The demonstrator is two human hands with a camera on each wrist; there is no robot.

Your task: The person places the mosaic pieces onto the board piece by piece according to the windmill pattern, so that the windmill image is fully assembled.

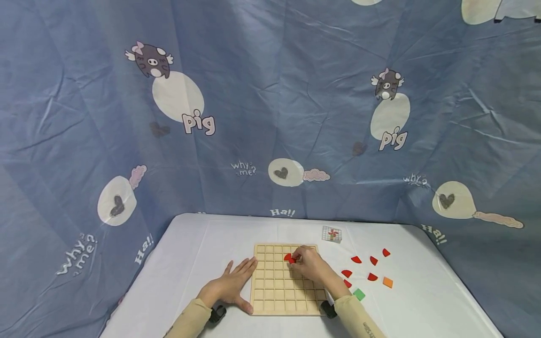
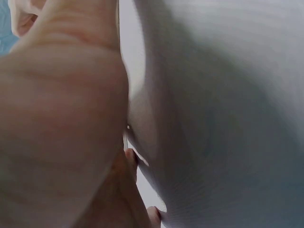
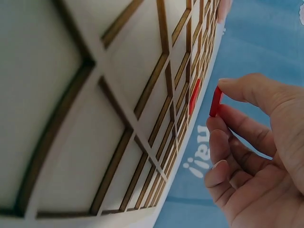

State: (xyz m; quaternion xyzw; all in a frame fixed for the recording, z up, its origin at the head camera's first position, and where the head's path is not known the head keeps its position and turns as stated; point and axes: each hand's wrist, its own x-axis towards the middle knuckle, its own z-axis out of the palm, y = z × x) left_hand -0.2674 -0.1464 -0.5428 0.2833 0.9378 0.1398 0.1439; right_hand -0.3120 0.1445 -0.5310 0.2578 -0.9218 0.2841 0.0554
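"Where is the red piece?"

"The red piece [image 3: 216, 101] is just above the wooden grid board [image 1: 274, 284], toward its far side. The right hand's [image 1: 307, 263] fingers [image 3: 244, 126] and thumb pinch it by its edges. A second red piece [image 3: 194, 97] lies in the grid nearby."

"How is it best handled?"

"I'd pinch lightly, level it over one square, and clear the ridges and its neighbour."

"And the left hand [image 1: 234, 283]?"

"Flat, fingers spread, at the board's left edge; good for steadying it."

"Beyond?"

"On the white surface [image 1: 220, 234], a printed card [image 1: 331, 234] past the board; rightward, red wedges [image 1: 372, 277], green square [image 1: 359, 294], orange square [image 1: 387, 282]."
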